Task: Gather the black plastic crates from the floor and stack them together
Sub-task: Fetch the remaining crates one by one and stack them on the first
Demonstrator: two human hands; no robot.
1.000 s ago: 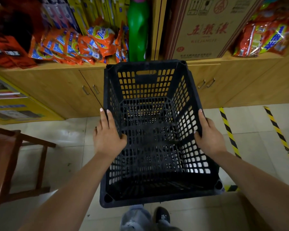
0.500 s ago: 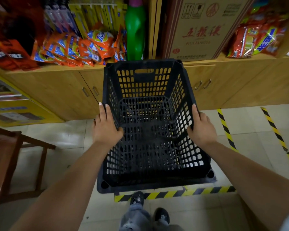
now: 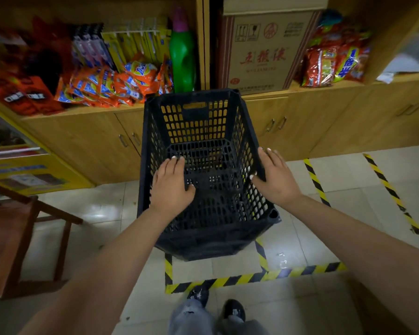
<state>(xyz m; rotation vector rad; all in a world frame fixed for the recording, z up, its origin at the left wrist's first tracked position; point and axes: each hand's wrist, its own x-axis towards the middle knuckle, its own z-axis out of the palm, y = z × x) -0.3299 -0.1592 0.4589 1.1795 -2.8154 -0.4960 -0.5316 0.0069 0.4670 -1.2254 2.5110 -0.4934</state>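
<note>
A tall black plastic crate point(image 3: 194, 122) with lattice walls stands on the tiled floor, its near end inside a square of yellow-black tape point(image 3: 228, 281). I cannot tell whether another crate is nested within it. My left hand point(image 3: 172, 184) hovers over the crate's left rim with fingers spread and relaxed, reaching over the opening. My right hand point(image 3: 273, 177) rests on the right rim, fingers straight along the outside and the thumb on the inner side.
Wooden cabinets point(image 3: 87, 141) with shelves of snack bags point(image 3: 107, 85), a green bottle point(image 3: 182, 59) and a cardboard box point(image 3: 261, 52) stand right behind the crate. A wooden stool point(image 3: 22, 226) is at the left. More tape lines point(image 3: 387, 189) run on the right. My feet point(image 3: 218, 308) are below.
The crate went down from between my palms onto the floor. My left hand left the outer wall and moved over the opening; my right hand shifted up to the rim.
</note>
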